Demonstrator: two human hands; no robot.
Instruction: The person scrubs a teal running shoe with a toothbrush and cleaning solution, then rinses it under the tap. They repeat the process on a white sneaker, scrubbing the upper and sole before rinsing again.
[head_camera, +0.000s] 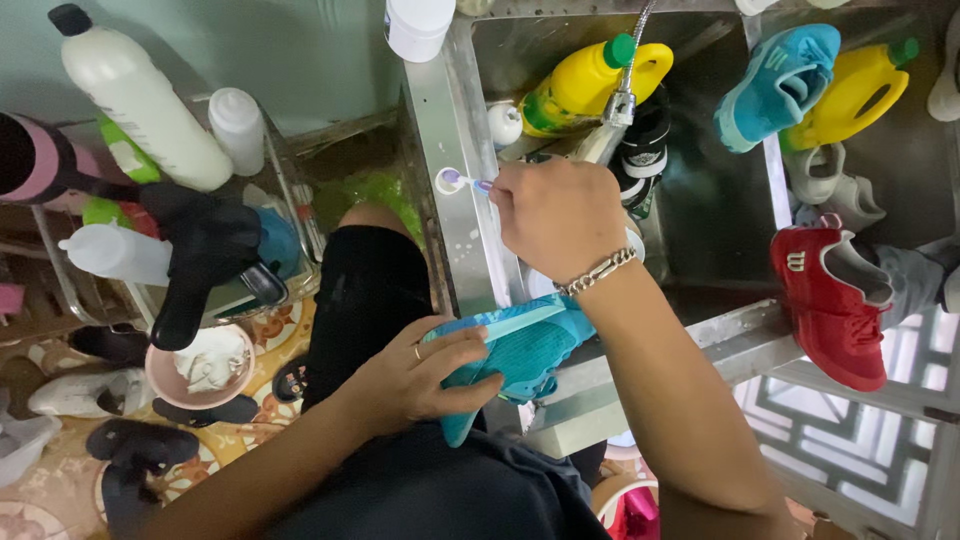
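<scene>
Your left hand (425, 375) is closest to you, down over your dark lap, its grip clamped around a blue shoe (520, 345): fingers wrapped across the top, thumb on the near side. The shoe rests tilted against the front edge of the metal sink (460, 130), toe toward your knee.

Your right hand (555, 215), with a chain bracelet (597, 272) on the wrist, is above it at the sink's rim. Its grip is closed on a small brush (478, 184), whose head touches a little white round pot (449, 181) standing on the rim.

Inside the sink lie a yellow bottle with a green cap (590, 80), a black shoe (645, 140) under the tap hose (628, 70), and a second blue shoe (775, 85) propped on the divider. Beyond the divider are another yellow bottle (855, 95), a grey shoe (825, 185) and a red shoe (830, 305).

To your left, a wire rack (290, 190) holds a big white bottle with a black cap (140, 100), smaller white bottles, and a black glove (200, 260). On the patterned floor (60, 470) beneath sit a pink bowl (200, 365) and several sandals.
</scene>
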